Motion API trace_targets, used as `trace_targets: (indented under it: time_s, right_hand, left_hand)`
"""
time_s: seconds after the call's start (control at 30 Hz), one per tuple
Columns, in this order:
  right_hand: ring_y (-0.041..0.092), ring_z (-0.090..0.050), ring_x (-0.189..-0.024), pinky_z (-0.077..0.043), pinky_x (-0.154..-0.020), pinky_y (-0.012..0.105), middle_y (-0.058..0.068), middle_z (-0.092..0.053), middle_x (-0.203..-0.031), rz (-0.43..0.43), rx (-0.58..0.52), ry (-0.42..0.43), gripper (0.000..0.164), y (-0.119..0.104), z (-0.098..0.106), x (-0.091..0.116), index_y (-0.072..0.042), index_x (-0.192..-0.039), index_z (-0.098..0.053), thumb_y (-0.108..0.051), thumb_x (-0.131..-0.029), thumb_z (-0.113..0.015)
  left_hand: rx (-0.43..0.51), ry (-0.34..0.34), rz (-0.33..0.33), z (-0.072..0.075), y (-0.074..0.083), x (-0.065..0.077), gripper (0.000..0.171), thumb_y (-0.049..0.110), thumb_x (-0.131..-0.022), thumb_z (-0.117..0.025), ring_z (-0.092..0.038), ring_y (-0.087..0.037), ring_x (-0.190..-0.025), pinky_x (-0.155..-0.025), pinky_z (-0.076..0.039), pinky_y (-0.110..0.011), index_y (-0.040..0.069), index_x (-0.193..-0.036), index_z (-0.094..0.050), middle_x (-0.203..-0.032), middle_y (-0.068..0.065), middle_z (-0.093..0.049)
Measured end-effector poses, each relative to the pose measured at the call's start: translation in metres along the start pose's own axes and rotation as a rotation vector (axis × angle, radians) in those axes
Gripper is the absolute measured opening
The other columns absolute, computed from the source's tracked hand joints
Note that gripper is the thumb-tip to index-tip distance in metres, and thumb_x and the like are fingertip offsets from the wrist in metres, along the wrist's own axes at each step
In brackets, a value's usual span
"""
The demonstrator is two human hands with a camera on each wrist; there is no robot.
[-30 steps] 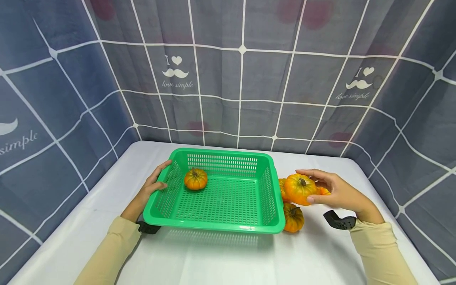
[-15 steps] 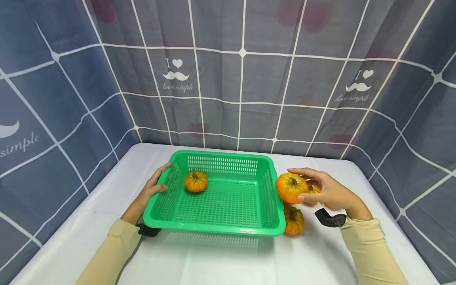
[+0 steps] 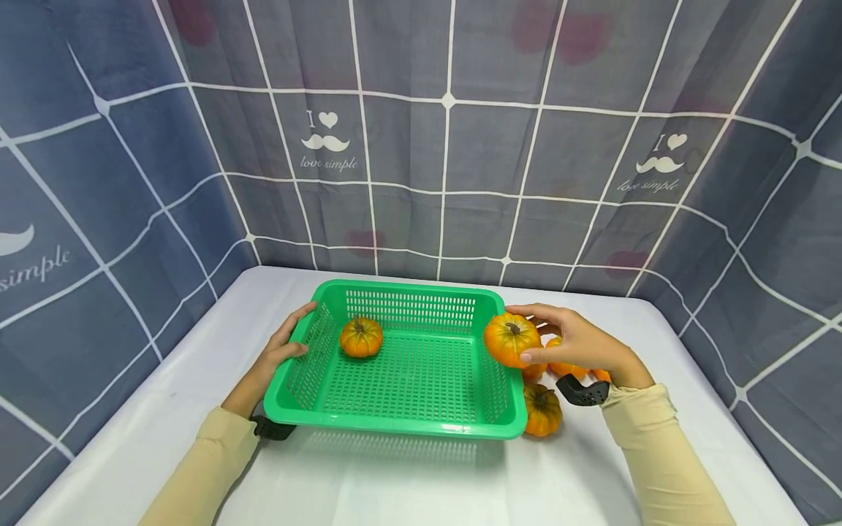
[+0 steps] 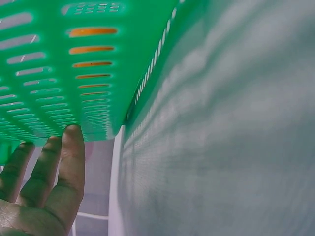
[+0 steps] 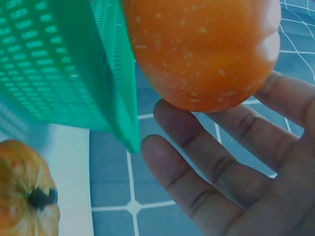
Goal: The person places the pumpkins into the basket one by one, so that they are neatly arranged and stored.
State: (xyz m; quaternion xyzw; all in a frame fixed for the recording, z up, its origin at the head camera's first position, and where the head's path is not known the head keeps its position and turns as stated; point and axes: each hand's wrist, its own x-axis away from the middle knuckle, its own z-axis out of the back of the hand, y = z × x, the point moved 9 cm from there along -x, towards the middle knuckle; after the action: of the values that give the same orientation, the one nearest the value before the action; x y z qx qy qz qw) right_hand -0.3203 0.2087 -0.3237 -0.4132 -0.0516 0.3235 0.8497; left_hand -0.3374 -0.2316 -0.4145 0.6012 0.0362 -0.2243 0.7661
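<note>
My right hand (image 3: 571,342) holds an orange pumpkin (image 3: 511,340) between thumb and fingers, over the right rim of a green plastic basket (image 3: 408,424). The right wrist view has that pumpkin's smooth underside (image 5: 202,54) above the fingers, beside the basket's outer wall (image 5: 44,64). At the basket's left rim, my left hand (image 3: 276,352) grips with the thumb over the edge; the left wrist view shows its fingertips along the slotted wall (image 4: 54,98) from outside. Another small pumpkin (image 3: 361,337) sits inside, in the left back part.
Right of the basket, a darker ribbed pumpkin (image 3: 542,410) stands on the white table (image 3: 368,489). Several more orange pumpkins (image 3: 567,365) lie behind it, partly hidden by my right hand. A grey checked curtain (image 3: 408,146) encloses the back and sides.
My right hand has carried its pumpkin leftward, from above the other pumpkins to over the basket's right rim. My left hand and the basket stay in place.
</note>
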Motion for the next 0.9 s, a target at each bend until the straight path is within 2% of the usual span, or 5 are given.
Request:
trace_targets:
  time_s: [0.2, 0.4, 0.57, 0.8, 0.9]
  right_hand:
    - [0.028, -0.064, -0.117, -0.053, -0.1, 0.029, 0.016, -0.065, -0.146, 0.025, 0.036, -0.03, 0.067, -0.004, -0.007, -0.017, 0.003, -0.151, -0.06, -0.011, -0.091, -0.086]
    - [0.033, -0.064, -0.123, -0.054, -0.105, 0.045, 0.018, -0.064, -0.147, 0.024, 0.054, -0.083, 0.068, -0.011, -0.014, -0.034, 0.005, -0.152, -0.058, -0.013, -0.092, -0.086]
    - [0.036, -0.065, -0.127, -0.05, -0.11, 0.057, 0.021, -0.059, -0.153, -0.003, 0.054, -0.135, 0.07, -0.013, -0.021, -0.047, 0.004, -0.155, -0.055, -0.013, -0.094, -0.084]
    - [0.034, -0.065, -0.126, -0.051, -0.109, 0.054, 0.018, -0.063, -0.149, -0.041, 0.043, -0.187, 0.073, -0.014, -0.033, -0.064, 0.003, -0.156, -0.053, -0.019, -0.094, -0.084]
    - [0.032, -0.065, -0.125, -0.053, -0.108, 0.051, 0.016, -0.064, -0.148, -0.045, 0.044, -0.207, 0.074, -0.014, -0.039, -0.071, 0.002, -0.157, -0.053, -0.021, -0.094, -0.084]
  left_hand:
    - [-0.008, 0.002, -0.008, 0.0, -0.001, 0.002, 0.077, 0.001, -0.095, -0.046, -0.012, -0.046, -0.159, -0.095, -0.035, -0.033, -0.003, -0.169, -0.026, -0.178, -0.025, -0.013]
    - [0.017, 0.001, -0.006, 0.001, -0.003, 0.0, 0.077, 0.0, -0.095, -0.046, -0.018, -0.026, -0.16, -0.107, -0.03, -0.031, -0.003, -0.169, -0.025, -0.178, -0.025, -0.014]
    - [0.017, 0.003, 0.003, 0.002, -0.003, -0.002, 0.077, 0.001, -0.095, -0.048, -0.016, -0.032, -0.161, -0.113, -0.025, -0.043, -0.003, -0.169, -0.026, -0.178, -0.024, -0.015]
    - [0.043, -0.009, -0.012, 0.0, 0.001, -0.001, 0.077, -0.001, -0.096, -0.045, -0.028, 0.0, -0.148, -0.107, -0.03, -0.02, -0.004, -0.169, -0.023, -0.177, -0.029, -0.011]
    - [0.038, -0.006, -0.014, 0.0, 0.0, -0.001, 0.076, -0.001, -0.096, -0.045, -0.028, -0.001, -0.149, -0.107, -0.031, -0.024, -0.004, -0.169, -0.024, -0.176, -0.03, -0.012]
